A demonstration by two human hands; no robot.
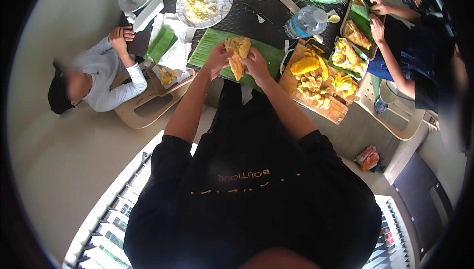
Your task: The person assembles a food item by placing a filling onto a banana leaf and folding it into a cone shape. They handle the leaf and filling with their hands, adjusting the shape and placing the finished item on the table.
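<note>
Food (pixel 238 48) (lumpy, golden), flat green leaf (pixel 206 47)

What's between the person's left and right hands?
A rough, golden-yellow food piece, gripped by the left hand and right hand over the green banana leaf; shown in the head view.

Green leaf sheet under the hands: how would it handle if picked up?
The green leaf sheet is probably light and floppy, as it looks thin and broad. It may split along the grain, given its fine parallel lines. Its smooth-looking surface could make it somewhat slippery.
</note>
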